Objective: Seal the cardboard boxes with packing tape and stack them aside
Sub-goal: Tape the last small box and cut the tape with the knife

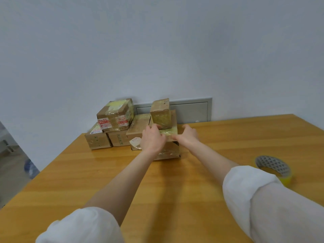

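Observation:
A taped cardboard box (169, 132) rests on top of another box (170, 151) at the far middle of the wooden table (87, 172). My left hand (152, 138) holds its left side and my right hand (189, 135) holds its right side, fingers curled at the edges. A smaller taped box (161, 114) stands on top of it, just beyond my fingertips. A roll of yellow packing tape (274, 168) lies on the table at the right, away from both hands.
To the left, several more taped boxes are piled against the wall, with one box (115, 114) bearing red labels on top and a tilted box (138, 127) beside it. A grey wall panel (192, 111) sits behind the pile. The table's left edge drops to the floor.

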The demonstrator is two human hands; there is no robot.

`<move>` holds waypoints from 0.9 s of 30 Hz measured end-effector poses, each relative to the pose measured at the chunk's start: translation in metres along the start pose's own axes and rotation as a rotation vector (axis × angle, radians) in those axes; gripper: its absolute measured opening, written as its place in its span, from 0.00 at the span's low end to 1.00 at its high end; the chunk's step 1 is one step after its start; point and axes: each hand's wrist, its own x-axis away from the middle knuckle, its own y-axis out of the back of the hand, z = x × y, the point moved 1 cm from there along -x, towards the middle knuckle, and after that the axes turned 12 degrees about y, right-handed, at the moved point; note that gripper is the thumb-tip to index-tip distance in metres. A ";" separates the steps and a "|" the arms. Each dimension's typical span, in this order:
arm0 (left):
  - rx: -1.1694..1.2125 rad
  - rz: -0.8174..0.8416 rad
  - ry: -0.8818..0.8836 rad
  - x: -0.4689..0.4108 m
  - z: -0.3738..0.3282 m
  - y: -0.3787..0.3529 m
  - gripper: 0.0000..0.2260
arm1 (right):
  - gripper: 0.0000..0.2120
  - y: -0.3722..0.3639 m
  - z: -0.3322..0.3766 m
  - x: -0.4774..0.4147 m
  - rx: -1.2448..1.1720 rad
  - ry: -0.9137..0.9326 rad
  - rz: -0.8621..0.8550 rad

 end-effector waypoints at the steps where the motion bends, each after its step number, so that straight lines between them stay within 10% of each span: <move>1: 0.000 0.048 -0.019 0.009 -0.006 -0.004 0.18 | 0.32 0.006 -0.002 0.008 0.022 0.019 -0.001; 11: -0.020 0.285 -0.193 0.102 -0.068 -0.051 0.17 | 0.17 0.112 -0.058 0.077 0.267 0.063 -0.103; 19: -0.086 0.377 -0.281 0.142 -0.098 -0.087 0.21 | 0.24 0.164 -0.112 0.121 0.499 0.008 -0.119; 27: -0.105 0.421 -0.252 0.143 -0.101 -0.109 0.22 | 0.19 0.156 -0.143 0.129 0.747 -0.039 0.097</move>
